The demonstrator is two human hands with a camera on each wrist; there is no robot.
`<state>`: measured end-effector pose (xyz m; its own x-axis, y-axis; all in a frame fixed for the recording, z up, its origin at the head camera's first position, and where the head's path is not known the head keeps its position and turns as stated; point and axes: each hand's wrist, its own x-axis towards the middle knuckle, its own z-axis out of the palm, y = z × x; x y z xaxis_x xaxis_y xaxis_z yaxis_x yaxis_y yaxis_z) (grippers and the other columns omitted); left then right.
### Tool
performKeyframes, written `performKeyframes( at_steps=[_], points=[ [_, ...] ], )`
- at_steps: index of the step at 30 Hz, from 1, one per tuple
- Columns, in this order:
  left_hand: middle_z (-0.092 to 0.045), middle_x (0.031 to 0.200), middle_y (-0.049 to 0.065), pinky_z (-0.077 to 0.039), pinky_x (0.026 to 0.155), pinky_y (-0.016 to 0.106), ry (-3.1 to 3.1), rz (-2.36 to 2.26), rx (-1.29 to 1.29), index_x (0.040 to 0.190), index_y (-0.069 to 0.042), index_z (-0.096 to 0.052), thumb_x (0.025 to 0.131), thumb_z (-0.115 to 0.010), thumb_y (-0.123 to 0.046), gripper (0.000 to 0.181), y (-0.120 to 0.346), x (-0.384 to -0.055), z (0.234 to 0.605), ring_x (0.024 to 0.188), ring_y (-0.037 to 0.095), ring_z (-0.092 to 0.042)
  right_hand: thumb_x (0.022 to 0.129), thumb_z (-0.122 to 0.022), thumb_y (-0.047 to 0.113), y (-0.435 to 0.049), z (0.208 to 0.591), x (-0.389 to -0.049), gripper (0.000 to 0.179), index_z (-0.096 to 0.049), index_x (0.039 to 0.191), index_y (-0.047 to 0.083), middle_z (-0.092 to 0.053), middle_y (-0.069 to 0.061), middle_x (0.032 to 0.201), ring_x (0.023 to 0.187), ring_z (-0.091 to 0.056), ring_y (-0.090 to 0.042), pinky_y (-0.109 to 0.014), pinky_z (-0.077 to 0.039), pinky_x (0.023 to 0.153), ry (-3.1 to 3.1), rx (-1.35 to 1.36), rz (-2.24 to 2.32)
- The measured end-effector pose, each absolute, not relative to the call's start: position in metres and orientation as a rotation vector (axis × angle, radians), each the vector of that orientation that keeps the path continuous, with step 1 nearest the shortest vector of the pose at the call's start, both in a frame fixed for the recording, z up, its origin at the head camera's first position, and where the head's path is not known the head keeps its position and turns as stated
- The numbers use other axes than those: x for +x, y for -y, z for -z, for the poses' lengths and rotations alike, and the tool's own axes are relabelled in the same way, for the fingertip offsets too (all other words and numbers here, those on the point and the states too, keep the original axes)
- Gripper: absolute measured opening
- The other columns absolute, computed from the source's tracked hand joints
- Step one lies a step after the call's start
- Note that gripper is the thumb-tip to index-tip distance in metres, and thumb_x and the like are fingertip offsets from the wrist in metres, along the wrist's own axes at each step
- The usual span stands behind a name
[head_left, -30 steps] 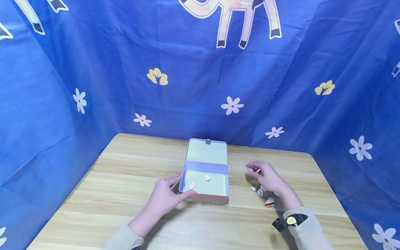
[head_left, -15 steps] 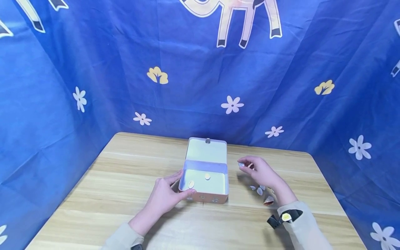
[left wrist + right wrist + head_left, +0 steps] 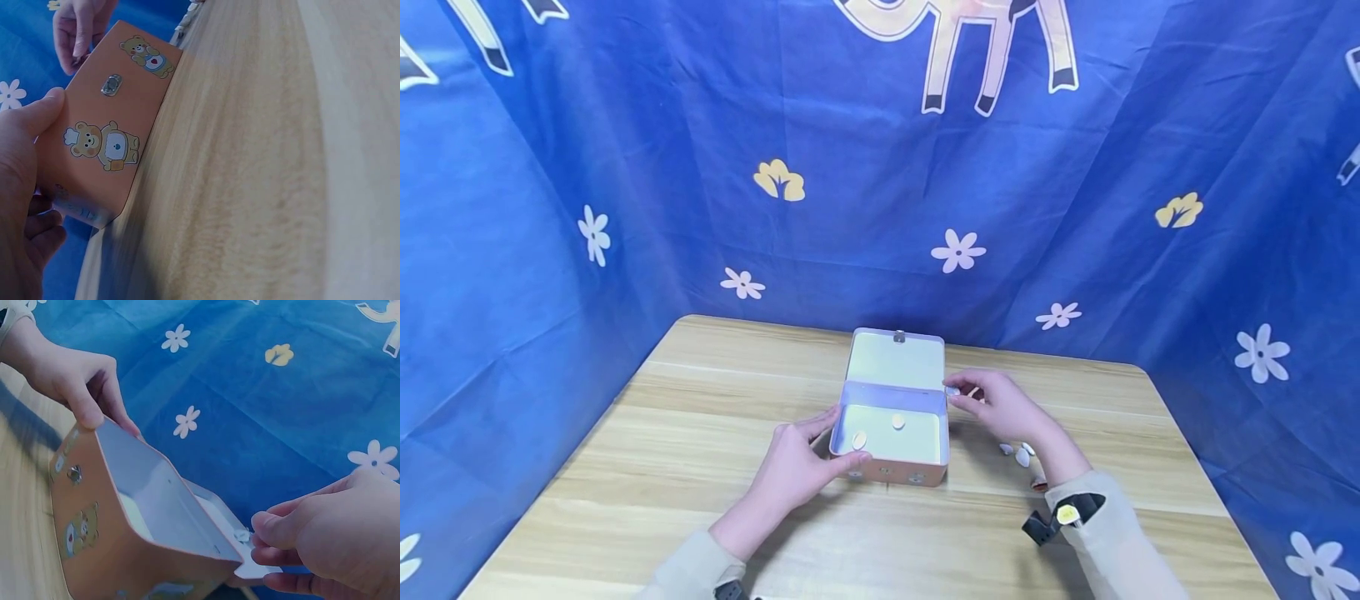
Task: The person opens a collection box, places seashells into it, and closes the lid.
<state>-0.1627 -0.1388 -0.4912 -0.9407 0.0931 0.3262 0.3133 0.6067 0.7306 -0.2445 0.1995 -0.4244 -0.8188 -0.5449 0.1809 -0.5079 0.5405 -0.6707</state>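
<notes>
An orange tin box [image 3: 886,472] with bear pictures stands on the table, its lid [image 3: 896,358] tipped back. My left hand [image 3: 795,462] grips the box's front left corner, thumb over the front rim and fingers along the side. Inside lie two pale seashells, one seashell [image 3: 859,439] near the left wall and another seashell [image 3: 898,422] further back. At the box's right rim, near the lid hinge, my right hand [image 3: 1003,407] pinches a whitish seashell [image 3: 952,391] between thumb and fingers. In the right wrist view the fingers mostly cover that shell.
Several loose seashells [image 3: 1022,457] lie on the table right of the box, below the right forearm. A reddish-brown shell [image 3: 1040,484] is partly hidden by the sleeve. Behind the wooden table [image 3: 715,392] hangs a blue patterned curtain [image 3: 850,250].
My right hand has moved left with the seashell, from above the loose shells to the box's right rim. The left hand and the box have stayed in place.
</notes>
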Motion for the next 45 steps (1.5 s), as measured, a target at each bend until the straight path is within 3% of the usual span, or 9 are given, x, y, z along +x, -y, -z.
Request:
performKeyframes(
  at_steps=[3,6,16,19,22,25,30,33,45],
  points=[
    [-0.065,0.138,0.005,-0.056,0.095,0.041,2.572,1.24,-0.34,0.139,-0.001,-0.067,0.071,-0.088,-0.071,0.1,0.139,-0.163,0.492,0.089,0.016,-0.071,0.102,-0.07,0.009,-0.193,0.423,-0.245,0.027,-0.073,0.127,-0.001,-0.073,0.001,0.106,0.097,-0.066,-0.016,-0.035,-0.058,0.085,-2.698,-0.96,1.139],
    [-0.066,0.137,0.005,-0.055,0.101,0.045,2.567,1.232,-0.342,0.139,-0.001,-0.067,0.071,-0.089,-0.069,0.098,0.139,-0.164,0.492,0.116,0.022,-0.069,0.103,-0.07,0.009,-0.186,0.42,-0.245,0.027,-0.072,0.128,-0.002,-0.073,0.001,0.107,0.098,-0.066,-0.016,-0.035,-0.058,0.086,-2.678,-0.989,1.125],
    [-0.067,0.136,0.009,-0.048,0.108,0.051,2.551,1.223,-0.35,0.137,0.001,-0.068,0.073,-0.09,-0.066,0.095,0.139,-0.163,0.492,0.129,0.037,-0.06,0.104,-0.07,0.01,-0.164,0.42,-0.245,0.025,-0.073,0.126,-0.001,-0.073,0.001,0.107,0.097,-0.065,-0.015,-0.035,-0.057,0.087,-2.607,-1.073,1.132],
    [-0.067,0.136,0.009,-0.052,0.105,0.049,2.554,1.223,-0.347,0.137,0.001,-0.068,0.073,-0.09,-0.066,0.095,0.139,-0.164,0.493,0.124,0.032,-0.066,0.104,-0.07,0.011,-0.157,0.421,-0.245,0.024,-0.074,0.126,0.002,-0.073,0.002,0.106,0.096,-0.065,-0.013,-0.034,-0.056,0.086,-2.598,-1.076,1.112],
    [-0.066,0.137,0.006,-0.057,0.096,0.043,2.564,1.229,-0.338,0.137,-0.001,-0.068,0.072,-0.089,-0.068,0.096,0.139,-0.163,0.493,0.101,0.021,-0.073,0.104,-0.07,0.012,-0.15,0.423,-0.245,0.025,-0.074,0.126,0.003,-0.073,0.003,0.106,0.096,-0.065,-0.012,-0.033,-0.056,0.087,-2.589,-1.059,1.091],
    [-0.065,0.137,0.005,-0.056,0.091,0.04,2.576,1.231,-0.333,0.138,-0.002,-0.068,0.072,-0.088,-0.071,0.098,0.139,-0.163,0.492,0.077,0.015,-0.067,0.104,-0.07,0.012,-0.143,0.427,-0.247,0.026,-0.074,0.127,0.001,-0.073,0.004,0.106,0.095,-0.065,-0.012,-0.032,-0.056,0.087,-2.575,-1.047,1.073],
    [-0.066,0.137,0.006,-0.056,0.09,0.039,2.59,1.229,-0.319,0.139,-0.003,-0.068,0.071,-0.086,-0.073,0.099,0.139,-0.163,0.492,0.063,0.01,-0.059,0.103,-0.071,0.009,-0.135,0.43,-0.249,0.027,-0.073,0.127,-0.002,-0.072,0.004,0.102,0.091,-0.065,-0.011,-0.031,-0.056,0.085,-2.55,-1.059,1.039],
    [-0.066,0.138,0.006,-0.057,0.082,0.037,2.594,1.235,-0.311,0.139,-0.004,-0.067,0.071,-0.087,-0.073,0.099,0.139,-0.162,0.492,0.052,0.009,-0.045,0.102,-0.072,0.008,-0.13,0.431,-0.251,0.026,-0.073,0.125,-0.003,-0.072,0.005,0.098,0.088,-0.064,-0.01,-0.03,-0.056,0.083,-2.526,-1.086,1.013],
    [-0.067,0.136,0.005,-0.054,0.069,0.03,2.566,1.214,-0.33,0.138,-0.003,-0.068,0.072,-0.088,-0.07,0.096,0.139,-0.163,0.495,0.052,0.007,-0.043,0.1,-0.074,0.006,-0.11,0.438,-0.256,0.021,-0.075,0.12,-0.004,-0.074,0.002,0.097,0.086,-0.064,-0.007,-0.029,-0.056,0.082,-2.479,-1.203,0.862]
  ],
)
